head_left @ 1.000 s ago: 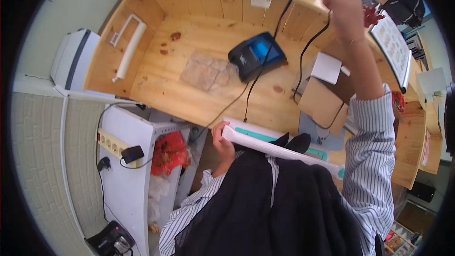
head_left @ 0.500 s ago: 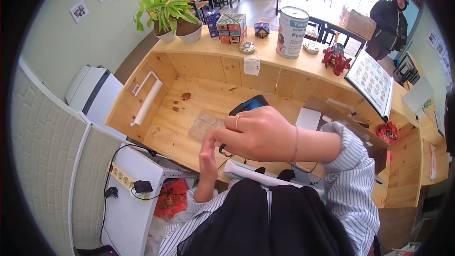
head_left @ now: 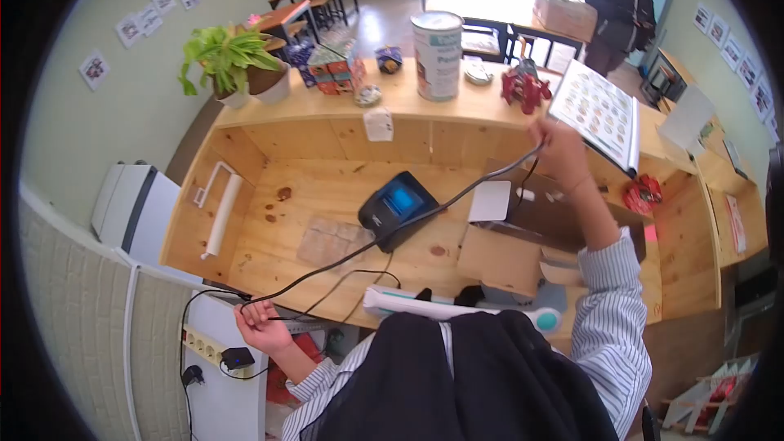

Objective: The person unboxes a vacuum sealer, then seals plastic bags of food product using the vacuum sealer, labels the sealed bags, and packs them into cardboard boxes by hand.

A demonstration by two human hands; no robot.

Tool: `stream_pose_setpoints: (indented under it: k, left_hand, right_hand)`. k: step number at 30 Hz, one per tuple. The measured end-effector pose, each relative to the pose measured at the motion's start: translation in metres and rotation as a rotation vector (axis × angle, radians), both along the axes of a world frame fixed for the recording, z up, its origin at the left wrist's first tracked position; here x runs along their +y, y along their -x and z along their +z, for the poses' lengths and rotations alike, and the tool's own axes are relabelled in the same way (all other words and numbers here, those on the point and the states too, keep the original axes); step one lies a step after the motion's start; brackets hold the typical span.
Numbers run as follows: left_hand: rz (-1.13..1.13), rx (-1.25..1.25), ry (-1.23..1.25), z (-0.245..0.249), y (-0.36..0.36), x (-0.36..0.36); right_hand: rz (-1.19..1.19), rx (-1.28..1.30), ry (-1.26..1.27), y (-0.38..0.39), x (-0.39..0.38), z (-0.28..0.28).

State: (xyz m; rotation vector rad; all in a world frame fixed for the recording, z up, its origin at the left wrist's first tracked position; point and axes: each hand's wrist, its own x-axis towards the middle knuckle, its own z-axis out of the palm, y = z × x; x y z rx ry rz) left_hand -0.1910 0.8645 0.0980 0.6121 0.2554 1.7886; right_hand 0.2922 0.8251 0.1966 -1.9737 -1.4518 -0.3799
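A black cable (head_left: 335, 263) is stretched slantwise across the counter between my two hands. My right hand (head_left: 562, 151) is closed on its upper end, raised near the shelf by the menu sheet. At the lower left, my left hand (head_left: 263, 327) has its fingers curled round the cable's other part, beside the white cabinet. Beneath the cable stands a black device with a lit blue screen (head_left: 398, 202) on the wooden counter (head_left: 278, 229). A flat clear packet (head_left: 331, 243) lies to its left. Thinner loops of cord hang below the device.
An opened cardboard box (head_left: 502, 265) occupies the counter's right side. A long white and teal object (head_left: 457, 309) lies along the front edge. A power strip (head_left: 204, 345) rests on the left cabinet. A person (head_left: 619, 12) stands beyond the shelf, which holds plants and a tin (head_left: 438, 57).
My hands, close together before, have moved far apart, right hand up and right, left hand down and left. The cable now spans between them, and the blue-screened device is uncovered. The view has shifted.
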Motion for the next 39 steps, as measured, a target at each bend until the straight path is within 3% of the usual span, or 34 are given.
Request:
stream_pose_setpoints:
  k: [4,6,10,12,13,14,15,18,19,21,24,25,27,29,30,31,32,33,34,35,36,37,38,39]
  left_hand:
    - [0.074,0.157,0.184,-0.034,0.005,0.016]
    - [0.060,0.120,0.201,-0.045,-0.002,0.027]
    - [0.070,-0.025,0.255,-0.094,0.015,0.037]
    - [0.400,0.662,0.597,-0.113,0.013,0.029]
    - [0.356,0.757,0.513,-0.136,0.017,0.027]
    - [0.233,0.831,0.411,-0.149,0.017,0.023]
    - [0.280,1.130,0.389,-0.137,-0.004,0.020]
    - [0.191,1.233,0.168,-0.134,-0.065,0.034]
    - [0.226,1.249,0.089,-0.125,-0.085,0.038]
    - [0.515,1.691,0.048,-0.078,-0.111,0.029]
    - [0.648,1.506,-0.029,-0.034,-0.110,0.009]
    - [0.707,1.467,-0.071,-0.014,-0.101,-0.005]
    - [0.788,1.431,-0.088,0.010,-0.083,-0.030]
    - [0.736,1.481,-0.138,0.021,-0.064,-0.050]
    - [0.536,1.413,-0.140,0.016,-0.054,-0.057]
    - [0.571,1.414,-0.121,0.017,-0.043,-0.067]
    - [0.345,1.464,0.125,0.020,-0.032,-0.082]
    - [0.108,1.481,0.368,0.022,-0.022,-0.094]
    - [0.127,1.481,0.383,0.019,-0.014,-0.104]
    - [0.440,1.429,0.372,0.013,-0.004,-0.112]
    - [0.734,1.364,0.352,0.011,0.009,-0.113]
    - [0.733,1.373,0.357,0.014,0.016,-0.116]
    - [0.840,1.416,0.366,0.017,0.023,-0.117]
    - [0.954,1.452,0.371,0.020,0.031,-0.115]
  right_hand:
    - [-0.018,0.023,-0.237,-0.015,-0.013,0.067]
    - [0.006,-0.140,-0.291,-0.024,-0.010,0.086]
    - [-0.176,-0.369,-0.135,-0.068,-0.001,0.079]
    - [-0.253,-0.420,-0.021,-0.093,-0.004,0.077]
    - [-0.227,-0.199,0.081,-0.100,-0.003,0.081]
    - [0.305,-0.015,-0.109,-0.118,-0.001,0.079]
    - [0.339,0.009,-0.232,-0.137,0.011,0.078]
    - [0.229,0.715,-0.047,-0.073,0.042,0.143]
    - [0.385,0.743,-0.047,-0.028,0.045,0.147]
    - [0.706,0.829,-0.022,0.062,0.055,0.156]
    - [0.986,0.386,0.191,0.116,0.099,0.111]
    - [1.071,0.347,0.196,0.169,0.091,0.093]
    - [1.249,0.488,0.541,0.242,0.073,0.070]
    - [1.579,0.446,0.693,0.292,0.059,0.058]
    - [1.659,0.487,0.768,0.312,0.051,0.056]
    - [1.741,0.525,0.842,0.331,0.046,0.053]
    - [1.770,0.508,0.850,0.348,0.042,0.047]
    - [1.907,0.428,0.609,0.365,0.039,0.040]
    - [2.019,0.356,0.354,0.380,0.036,0.034]
    - [2.034,0.361,0.351,0.393,0.032,0.029]
    - [1.984,0.192,0.221,0.408,0.034,0.023]
    - [1.919,0.020,0.092,0.417,0.029,0.020]
    - [1.934,0.085,0.303,0.425,0.023,0.014]
    - [1.933,0.081,0.302,0.433,0.022,0.012]
